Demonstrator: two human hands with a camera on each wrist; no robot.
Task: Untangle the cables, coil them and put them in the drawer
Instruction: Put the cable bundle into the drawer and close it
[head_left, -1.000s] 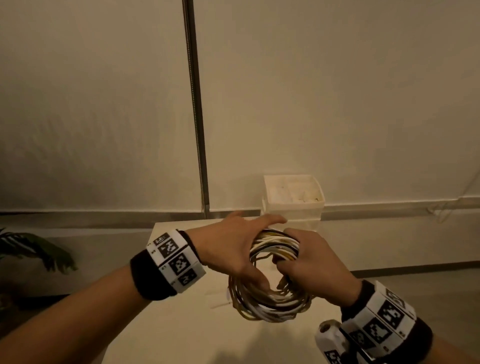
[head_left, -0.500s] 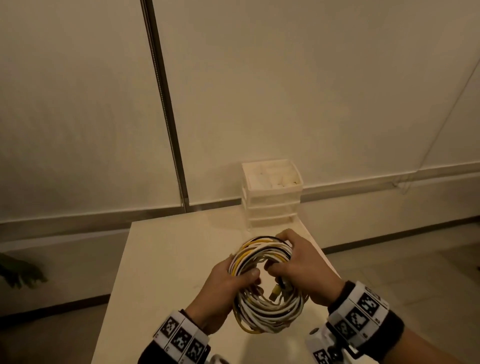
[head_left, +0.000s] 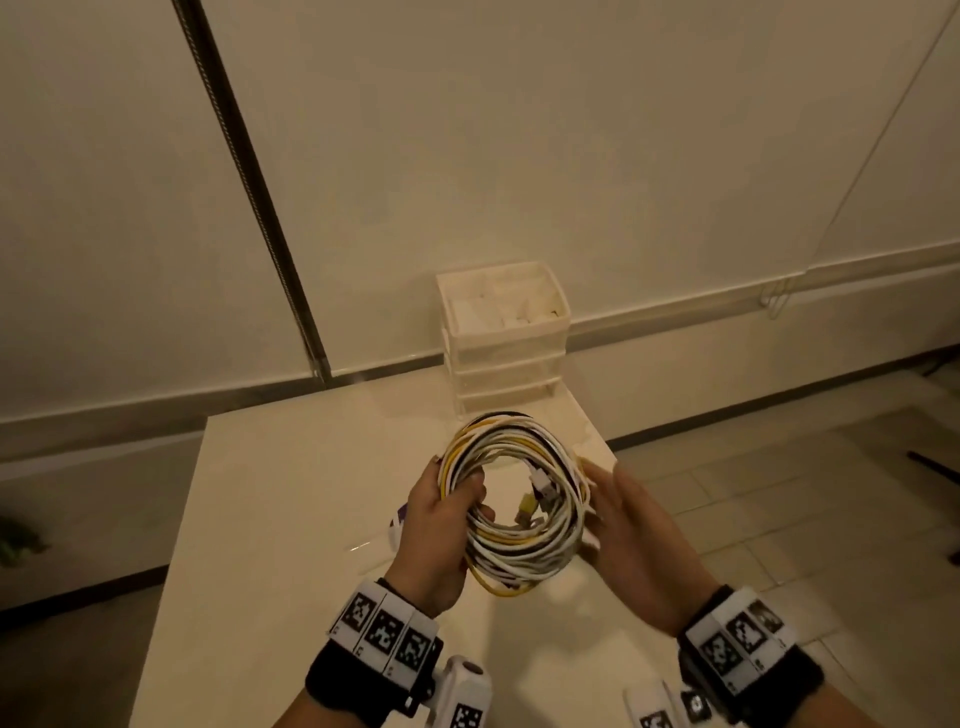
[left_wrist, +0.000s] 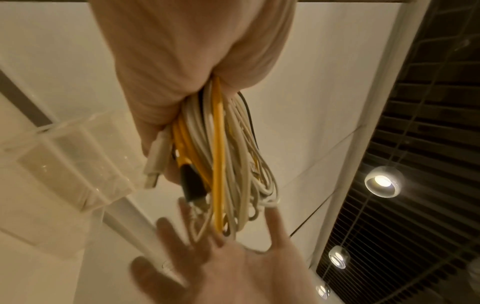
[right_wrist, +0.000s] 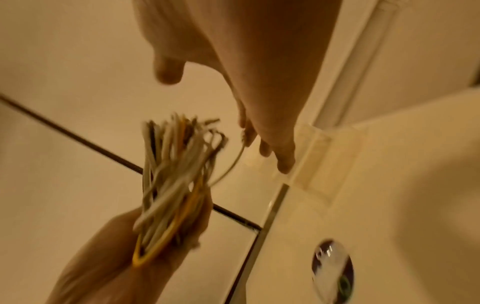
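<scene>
A round coil of white, yellow and black cables (head_left: 519, 499) hangs above the white table (head_left: 291, 499). My left hand (head_left: 441, 525) grips the coil's left side, fingers curled through the ring; the left wrist view shows the bundle (left_wrist: 221, 148) squeezed in its fist. My right hand (head_left: 623, 525) is flat with straight fingers beside the coil's right edge; whether it touches is unclear. In the right wrist view, my right hand's fingers (right_wrist: 262, 131) stand apart from the blurred coil (right_wrist: 171, 174). A small clear drawer unit (head_left: 504, 338) stands at the table's far edge by the wall.
The drawer unit's top tray holds pale items. A small white and purple object (head_left: 395, 525) lies on the table behind my left hand. Past the table's right edge (head_left: 597, 436) is tiled floor. A dark vertical strip (head_left: 254, 192) runs down the wall.
My right hand has let go of the coil and opened flat beside it. My left hand has shifted to gripping the coil's left side. The head view has tilted down.
</scene>
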